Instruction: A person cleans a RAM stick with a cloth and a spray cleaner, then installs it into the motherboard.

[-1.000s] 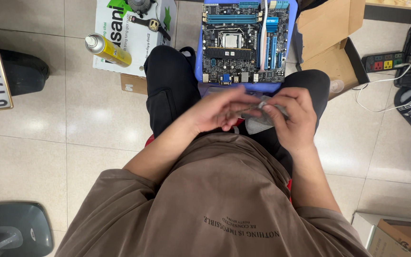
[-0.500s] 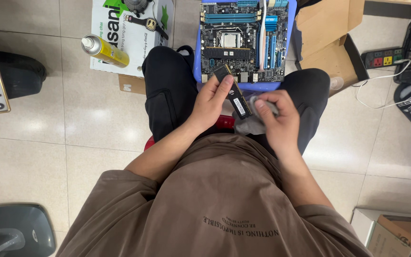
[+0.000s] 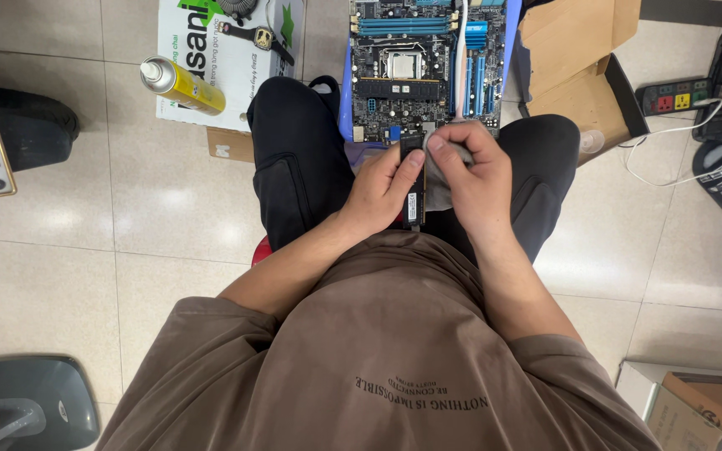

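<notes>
I sit with my knees apart, looking down at my lap. My left hand (image 3: 382,188) grips a black memory module (image 3: 412,203) that stands lengthwise, pointing away from me. My right hand (image 3: 474,175) presses a grey cloth (image 3: 437,185) against the module's right side, near its far end. Just beyond both hands a computer motherboard (image 3: 415,63) with blue slots lies on a blue stool (image 3: 347,104) between my knees.
A yellow spray can (image 3: 181,85) and a wristwatch (image 3: 252,38) lie on a white printed box (image 3: 211,50) at the far left. An open cardboard box (image 3: 578,67), a power strip (image 3: 670,96) and a white cable are at the right. A grey stand base (image 3: 31,405) sits near left.
The module has turned from tilted to lengthwise in my left hand. My right hand with the cloth has moved up to its far end.
</notes>
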